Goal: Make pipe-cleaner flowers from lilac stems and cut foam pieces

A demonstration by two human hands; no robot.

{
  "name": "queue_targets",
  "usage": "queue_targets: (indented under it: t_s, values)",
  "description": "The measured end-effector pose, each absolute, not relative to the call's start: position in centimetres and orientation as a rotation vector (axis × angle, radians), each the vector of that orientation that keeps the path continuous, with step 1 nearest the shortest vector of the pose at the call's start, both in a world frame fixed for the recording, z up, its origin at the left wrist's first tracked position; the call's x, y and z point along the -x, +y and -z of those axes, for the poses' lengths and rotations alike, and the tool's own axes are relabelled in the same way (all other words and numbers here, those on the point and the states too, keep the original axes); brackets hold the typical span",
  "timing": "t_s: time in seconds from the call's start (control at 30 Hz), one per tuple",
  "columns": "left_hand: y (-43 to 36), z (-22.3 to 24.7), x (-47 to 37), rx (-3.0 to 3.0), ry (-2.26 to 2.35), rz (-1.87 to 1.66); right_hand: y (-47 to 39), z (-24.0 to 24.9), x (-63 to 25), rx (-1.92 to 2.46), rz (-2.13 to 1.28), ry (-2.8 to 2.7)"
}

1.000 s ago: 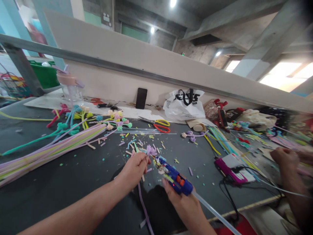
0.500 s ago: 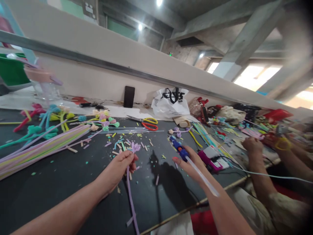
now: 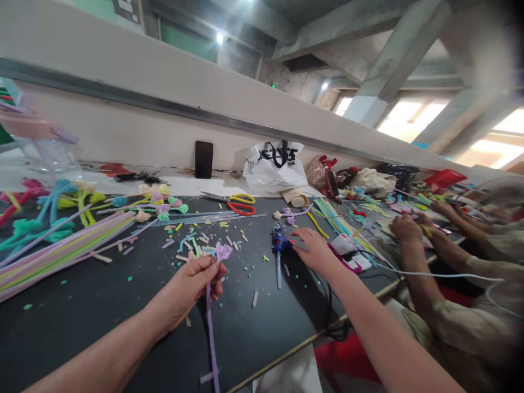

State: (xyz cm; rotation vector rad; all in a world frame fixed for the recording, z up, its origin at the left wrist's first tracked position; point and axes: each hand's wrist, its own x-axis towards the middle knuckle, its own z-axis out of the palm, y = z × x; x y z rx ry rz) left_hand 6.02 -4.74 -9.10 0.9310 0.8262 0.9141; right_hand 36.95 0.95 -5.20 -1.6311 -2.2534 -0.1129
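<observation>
Step now, by the look: purple flower [image 3: 223, 251] held up over the table [image 3: 241, 355], glue gun [image 3: 279, 243] lying on it; soft petals prob call for a light grip. L hand [image 3: 194, 278] pinches flower just below petals, fingers closed; R hand [image 3: 315, 250] open, fingers loosely spread beside gun, contact unclear

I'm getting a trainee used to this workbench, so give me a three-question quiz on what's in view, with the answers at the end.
1. True or false: the left hand grips a purple stem.
2. What stands upright against the wall behind the table?
A) a clipboard
B) a dark phone
C) a picture frame
3. Fill in: the scissors have one yellow handle loop and one ____ loop.

Key: 1 true; 2 B; 3 red
</observation>
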Motion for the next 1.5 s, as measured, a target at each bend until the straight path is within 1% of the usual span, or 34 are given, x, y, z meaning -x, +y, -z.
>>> queue_targets:
  t_s: [0.07, 0.17, 0.27, 0.37, 0.47, 0.6, 0.73, 0.83, 0.97, 1.2, 1.5]
  values:
    - [-4.7, 9.3, -6.1, -0.931, 0.808, -0.916, -1.4, 5.0, -34.7, 1.535, 0.061, -2.353]
    - [-4.7, 9.4, -6.2, -0.943, 0.819, -0.900, -5.0, 5.6, -30.9, 1.293, -0.210, -2.596]
    - [-4.8, 9.3, -6.3, -0.988, 0.818, -0.876, -6.9, 6.9, -28.6, 1.334, -0.319, -2.611]
    - [-4.9, 9.1, -6.5, -1.038, 0.850, -0.850, -6.9, 8.0, -28.3, 1.389, -0.346, -2.596]
    - [-5.0, 8.8, -6.6, -1.097, 0.973, -0.817, -6.7, 7.9, -28.6, 1.440, -0.295, -2.588]
    - [-5.1, 8.6, -6.7, -1.320, 1.119, -0.814, -7.2, 5.8, -28.5, 1.475, -0.287, -2.410]
    - [-5.3, 8.1, -6.8, -1.578, 1.216, -0.879, -8.0, 2.9, -27.2, 1.393, -0.186, -2.260]
    - [-5.4, 7.8, -6.8, -1.732, 1.277, -0.872, -8.2, 1.9, -25.8, 1.289, -0.048, -2.302]
    - [-5.5, 7.9, -6.9, -1.846, 1.270, -0.862, -7.8, 2.0, -24.5, 1.171, 0.118, -2.437]
    - [-5.5, 8.5, -7.1, -1.929, 1.237, -0.906, -6.8, 2.7, -23.6, 1.260, 0.275, -2.551]
    - [-5.6, 8.6, -7.1, -1.944, 1.226, -0.926, -6.8, 2.9, -23.1, 1.320, 0.364, -2.547]
